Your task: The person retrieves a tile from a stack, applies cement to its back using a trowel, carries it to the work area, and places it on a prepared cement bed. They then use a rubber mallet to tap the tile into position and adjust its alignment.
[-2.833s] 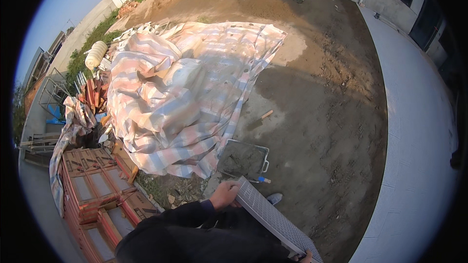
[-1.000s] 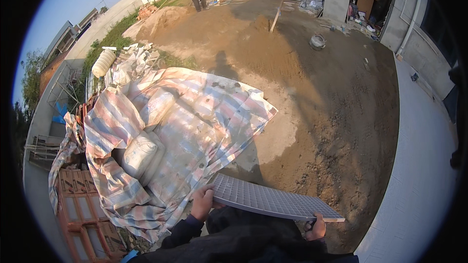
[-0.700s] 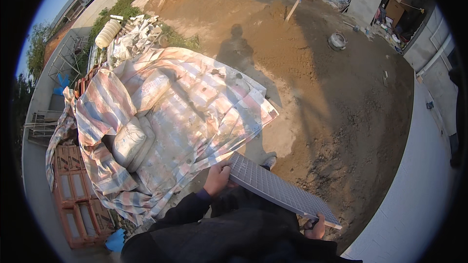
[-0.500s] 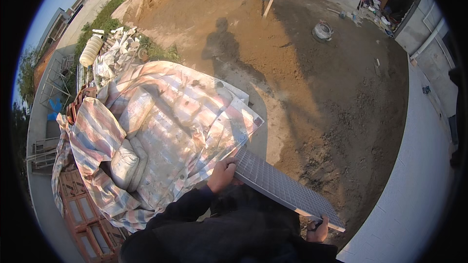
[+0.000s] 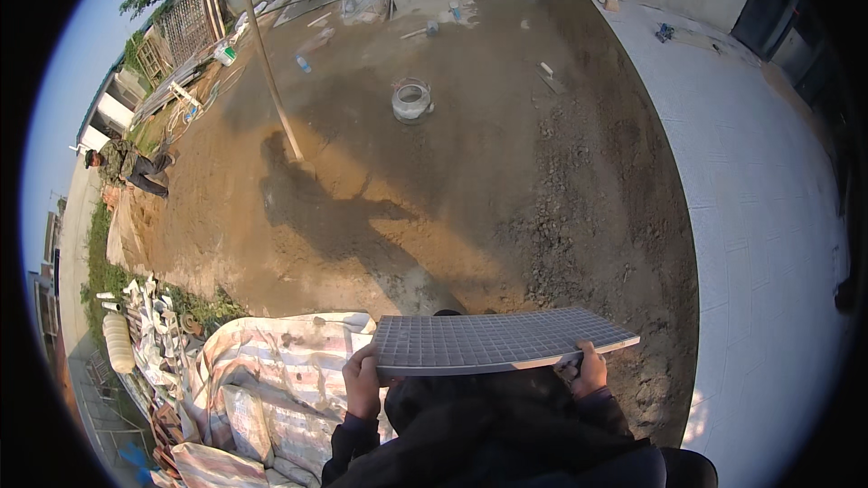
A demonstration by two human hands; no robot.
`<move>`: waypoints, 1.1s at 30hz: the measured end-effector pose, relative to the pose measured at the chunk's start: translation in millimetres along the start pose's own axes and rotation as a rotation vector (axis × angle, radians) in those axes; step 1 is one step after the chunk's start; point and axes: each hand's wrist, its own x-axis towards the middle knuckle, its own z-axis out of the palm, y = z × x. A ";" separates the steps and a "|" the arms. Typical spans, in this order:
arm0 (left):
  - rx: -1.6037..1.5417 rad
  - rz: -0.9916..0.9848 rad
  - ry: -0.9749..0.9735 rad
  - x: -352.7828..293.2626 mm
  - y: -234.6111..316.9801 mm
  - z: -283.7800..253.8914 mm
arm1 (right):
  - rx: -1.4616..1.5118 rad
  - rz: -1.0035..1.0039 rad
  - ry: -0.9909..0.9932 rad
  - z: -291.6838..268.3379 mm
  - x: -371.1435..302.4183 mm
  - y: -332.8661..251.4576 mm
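Note:
A grey rectangular tile [image 5: 493,341] with a grid-patterned face lies across the front of my body, its pale long edge toward me. My left hand [image 5: 363,384] is closed around its left end, thumb at the near corner. The right end is gripped by my right hand [image 5: 590,370], with the fingers partly hidden underneath. Whether it is one slab or more than one stacked together I cannot tell. Below and left of my left hand spreads a striped plastic tarp [image 5: 294,348] with sacks [image 5: 249,425] on it.
Brown earth [image 5: 470,181] stretches ahead, with gravel [image 5: 556,208] at its right. Pale paving [image 5: 750,226] borders it. A round bucket [image 5: 412,101] and a leaning wooden pole [image 5: 268,63] stand farther off. Another person [image 5: 131,167] is at far left, beyond a heap of scraps [image 5: 149,334].
My view has swung right, so the tarp now sits lower left. The tile went from slanting down rightward to nearly level across me, both hands still on its ends.

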 end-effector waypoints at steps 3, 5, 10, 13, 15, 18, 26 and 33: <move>0.008 -0.014 0.013 70.6 37.7 33.7 | 0.010 0.007 -0.030 65.7 42.7 -47.6; -0.018 -0.012 -0.010 125.9 57.1 58.7 | 0.011 0.008 -0.049 110.7 77.4 -76.2; -0.011 -0.035 -0.036 282.5 109.3 125.2 | 0.013 -0.018 -0.004 231.2 160.5 -149.0; -0.010 -0.056 -0.075 366.6 157.6 172.5 | -0.017 -0.040 0.040 296.4 185.9 -208.9; 0.038 -0.063 -0.150 412.9 200.3 201.6 | 0.015 -0.077 0.079 335.8 195.4 -247.6; 0.055 -0.077 -0.178 470.1 256.2 251.7 | 0.071 -0.106 0.100 388.8 211.6 -302.0; -0.067 -0.069 0.024 572.2 294.7 361.1 | -0.100 -0.036 -0.087 504.5 354.3 -445.2; -0.277 -0.222 0.352 519.7 285.3 406.4 | -0.536 -0.041 -0.262 623.7 417.1 -550.1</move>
